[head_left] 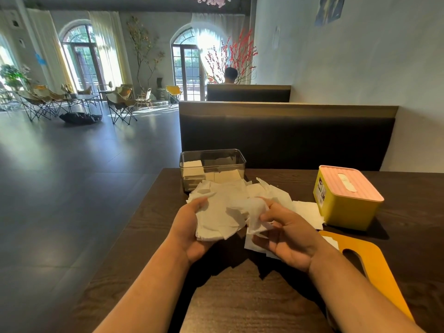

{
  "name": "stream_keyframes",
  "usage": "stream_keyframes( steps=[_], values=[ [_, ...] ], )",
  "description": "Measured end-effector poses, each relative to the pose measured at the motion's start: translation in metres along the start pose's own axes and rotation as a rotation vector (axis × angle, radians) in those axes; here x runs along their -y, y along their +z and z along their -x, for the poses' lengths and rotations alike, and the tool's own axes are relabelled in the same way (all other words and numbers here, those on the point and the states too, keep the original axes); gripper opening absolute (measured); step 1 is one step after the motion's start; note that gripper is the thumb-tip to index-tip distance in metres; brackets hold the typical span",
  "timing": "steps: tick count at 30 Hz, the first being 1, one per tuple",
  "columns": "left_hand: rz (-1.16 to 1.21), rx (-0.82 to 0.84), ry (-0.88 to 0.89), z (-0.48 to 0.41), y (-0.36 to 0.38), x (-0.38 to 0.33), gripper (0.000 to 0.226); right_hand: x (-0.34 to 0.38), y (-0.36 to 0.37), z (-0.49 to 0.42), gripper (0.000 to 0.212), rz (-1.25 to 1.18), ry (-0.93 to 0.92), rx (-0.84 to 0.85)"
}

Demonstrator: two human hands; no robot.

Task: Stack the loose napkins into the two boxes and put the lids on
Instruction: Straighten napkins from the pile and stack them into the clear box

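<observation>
- Napkin stack: a few flat sheets already lie inside the clear box, which stands lidless at the far left edge of the table. I judge that it is left uncovered to take the next load.
- Left hand: it supports the napkin bundle from below, with the thumb laid on the top sheet. The fingers are curled under the paper and mostly hidden. This grip makes a platform, so the sheets can be squared before loading.
- Napkin bundle: it is held above the table, just in front of the clear box, and its edges are uneven. I judge that it is not ready to drop in as it is.
- Right hand: the fingers are curled and pinch a crumpled sheet at the right side of the bundle. I judge that this hand does the sorting while the left holds steady.
- Loose napkins: more sheets lie flat on the table between my right hand and the yellow box, some touching its base. They are within reach for the next pick.
- Yellow box: the pink lid is on, so I judge this box finished.
- Orange lid: it lies flat at my right, beside the forearm, with its slot upward. I take it for the clear box's lid, parked clear of the filling.
</observation>
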State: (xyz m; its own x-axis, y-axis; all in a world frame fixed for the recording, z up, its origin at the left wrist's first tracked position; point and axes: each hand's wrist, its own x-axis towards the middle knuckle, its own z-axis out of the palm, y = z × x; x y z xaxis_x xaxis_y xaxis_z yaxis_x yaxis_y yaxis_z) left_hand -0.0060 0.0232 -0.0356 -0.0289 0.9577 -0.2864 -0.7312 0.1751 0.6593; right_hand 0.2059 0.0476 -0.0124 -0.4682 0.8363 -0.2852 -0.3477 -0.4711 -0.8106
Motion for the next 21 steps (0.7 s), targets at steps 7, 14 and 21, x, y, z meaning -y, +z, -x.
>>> stream_keyframes(
  steps=[7,14,21],
  values=[
    [-0.025,0.019,-0.006,0.0,-0.002,0.001,0.04,-0.004,-0.004,-0.002,0.049,-0.31,0.04,0.108],
    [-0.053,0.038,-0.061,0.003,0.001,0.004,0.038,-0.013,-0.004,-0.015,0.051,0.057,-0.039,-0.139],
    [-0.012,0.177,-0.098,0.017,0.006,-0.005,0.043,-0.016,0.001,-0.015,0.066,0.269,-0.208,-0.224]
  ],
)
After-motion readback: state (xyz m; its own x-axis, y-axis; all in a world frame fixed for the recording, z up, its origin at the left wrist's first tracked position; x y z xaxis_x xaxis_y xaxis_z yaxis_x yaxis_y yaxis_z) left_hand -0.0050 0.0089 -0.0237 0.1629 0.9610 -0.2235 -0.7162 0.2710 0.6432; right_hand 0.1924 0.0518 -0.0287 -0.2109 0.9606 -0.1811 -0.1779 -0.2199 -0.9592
